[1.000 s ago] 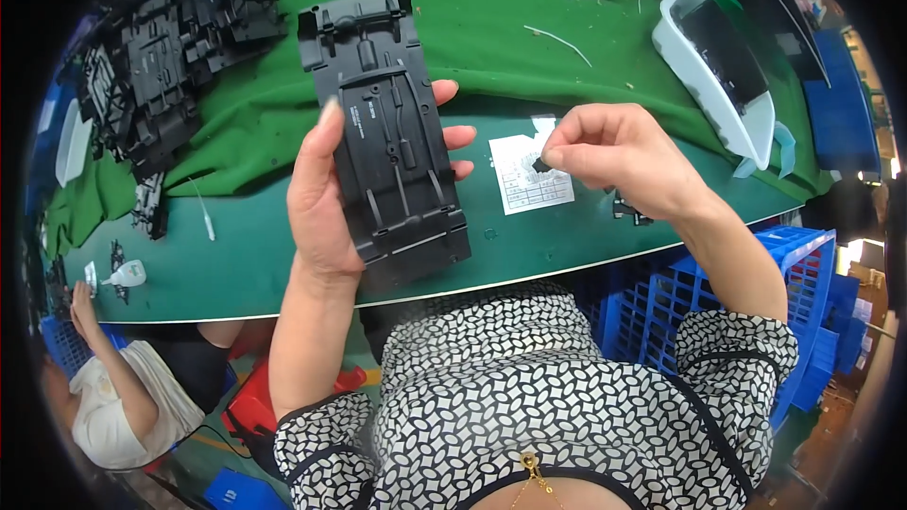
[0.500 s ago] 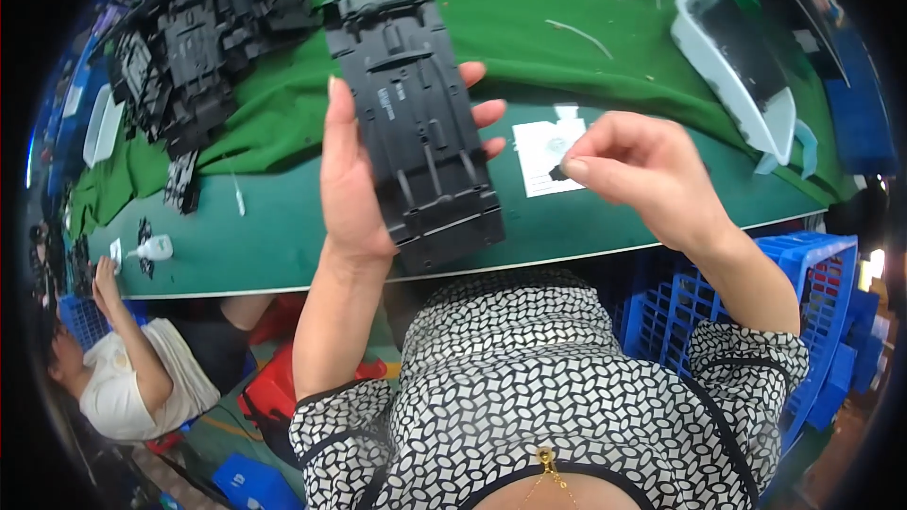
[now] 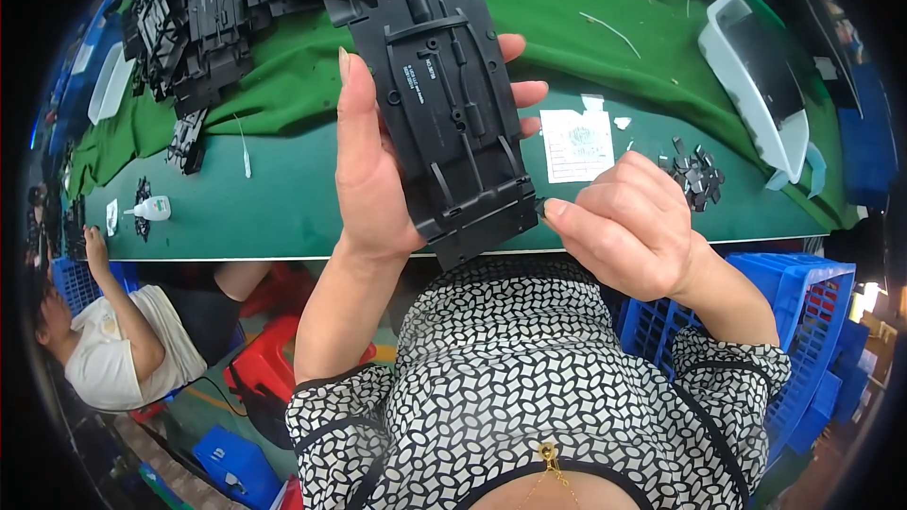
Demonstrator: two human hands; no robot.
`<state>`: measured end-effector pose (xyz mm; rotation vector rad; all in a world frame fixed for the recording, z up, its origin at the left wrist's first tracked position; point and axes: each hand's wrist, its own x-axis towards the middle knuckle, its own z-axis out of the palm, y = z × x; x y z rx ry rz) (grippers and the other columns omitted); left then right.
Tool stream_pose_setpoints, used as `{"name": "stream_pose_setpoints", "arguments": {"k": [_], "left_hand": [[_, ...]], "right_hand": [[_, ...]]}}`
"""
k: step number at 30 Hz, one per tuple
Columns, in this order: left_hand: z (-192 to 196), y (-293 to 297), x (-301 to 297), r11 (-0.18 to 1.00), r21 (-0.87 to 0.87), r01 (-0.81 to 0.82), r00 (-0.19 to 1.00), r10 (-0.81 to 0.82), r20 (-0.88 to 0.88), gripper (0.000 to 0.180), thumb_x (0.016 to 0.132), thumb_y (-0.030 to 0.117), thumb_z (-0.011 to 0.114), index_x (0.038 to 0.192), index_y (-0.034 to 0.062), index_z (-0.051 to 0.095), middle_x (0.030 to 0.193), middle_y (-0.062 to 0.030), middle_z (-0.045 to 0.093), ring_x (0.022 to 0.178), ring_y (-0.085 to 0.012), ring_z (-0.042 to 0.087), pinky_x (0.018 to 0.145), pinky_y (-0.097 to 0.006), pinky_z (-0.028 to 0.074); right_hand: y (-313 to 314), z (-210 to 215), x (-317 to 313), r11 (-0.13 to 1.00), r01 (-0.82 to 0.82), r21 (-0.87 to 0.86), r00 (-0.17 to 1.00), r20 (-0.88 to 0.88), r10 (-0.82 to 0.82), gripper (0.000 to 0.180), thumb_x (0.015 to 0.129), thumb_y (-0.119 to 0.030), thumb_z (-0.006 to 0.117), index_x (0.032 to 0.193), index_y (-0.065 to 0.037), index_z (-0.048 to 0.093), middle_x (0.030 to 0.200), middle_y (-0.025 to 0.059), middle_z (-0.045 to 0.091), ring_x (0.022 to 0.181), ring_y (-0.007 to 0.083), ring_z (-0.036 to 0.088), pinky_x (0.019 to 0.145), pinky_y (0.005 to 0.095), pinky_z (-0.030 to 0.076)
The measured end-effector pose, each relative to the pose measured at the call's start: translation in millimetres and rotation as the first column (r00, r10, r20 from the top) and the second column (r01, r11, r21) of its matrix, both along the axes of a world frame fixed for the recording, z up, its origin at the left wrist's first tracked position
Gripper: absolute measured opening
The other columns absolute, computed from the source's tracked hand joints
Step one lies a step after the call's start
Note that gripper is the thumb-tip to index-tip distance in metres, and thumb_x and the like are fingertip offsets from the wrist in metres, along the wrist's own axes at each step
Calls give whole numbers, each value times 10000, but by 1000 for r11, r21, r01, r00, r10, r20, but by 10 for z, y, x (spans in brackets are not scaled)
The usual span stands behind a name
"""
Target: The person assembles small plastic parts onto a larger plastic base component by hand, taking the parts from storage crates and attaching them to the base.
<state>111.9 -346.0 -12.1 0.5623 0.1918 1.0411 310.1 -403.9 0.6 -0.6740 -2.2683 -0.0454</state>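
A long black plastic chassis plate (image 3: 444, 118) with moulded ridges and pegs lies in my left hand (image 3: 367, 175). The thumb runs along its left edge, and fingertips curl round the right edge. Close to the plate's near right corner, my right hand (image 3: 631, 227) pinches a small black piece (image 3: 541, 208). Whether that piece touches the plate I cannot tell; the fingers hide most of it. Beyond my right hand lies a white printed paper (image 3: 574, 153). A heap of small black pieces (image 3: 699, 178) sits to the right of it.
Many black plates (image 3: 213, 33) are piled at the far left on a green cloth (image 3: 567, 47). A white tray (image 3: 744, 90) stands at the right, a blue crate (image 3: 812, 297) below the table edge. At left, a co-worker (image 3: 142, 345) sits near a small white bottle (image 3: 154, 209).
My right hand has moved left and nearer to me with the small piece, from over the paper to the plate's corner. The plate appears larger and closer. The heap of pieces is now uncovered.
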Motion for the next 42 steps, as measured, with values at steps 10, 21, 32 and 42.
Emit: {"name": "stream_pose_setpoints", "arguments": {"k": [10, 21, 32, 42], "left_hand": [[-3, -12, 10, 999, 38, 7, 1000, -7, 7, 812, 935, 636, 217, 1424, -11, 258, 1415, -246, 345, 1163, -366, 524, 940, -519, 474], [12, -59, 39, 997, 76, -13, 999, 11, 37, 846, 917, 667, 224, 1436, 0, 232, 1409, -262, 341, 1148, -355, 538, 929, -509, 483], [-14, -85, 76, 982, 183, -37, 999, 39, -10, 898, 888, 708, 253, 1440, 0, 223, 1406, -272, 340, 1108, -355, 559, 898, -511, 490], [-64, -135, 60, 943, 284, -173, 982, 142, 128, 956, 835, 749, 350, 1435, 14, 235, 1365, -261, 396, 1086, -346, 566, 909, -544, 468]], "right_hand": [[1, -18, -14, 997, 1, 78, 996, 87, -8, 279, 570, -52, 658, 832, 34, 623, 666, 33, 490, 545, 150, 460, 468, 272, 336], [-22, -14, -34, 997, 39, 66, 995, 87, -44, 220, 578, -39, 665, 776, 33, 604, 641, 29, 470, 536, 151, 453, 462, 273, 330], [-53, -7, -34, 997, 23, 71, 994, 106, -31, 180, 602, -49, 647, 755, 28, 592, 647, 25, 445, 578, 156, 470, 494, 280, 354], [-177, 19, -3, 913, 144, -383, 934, -252, -253, 161, 731, -38, 696, 865, 15, 623, 743, 66, 573, 589, 161, 554, 517, 276, 450]]}}
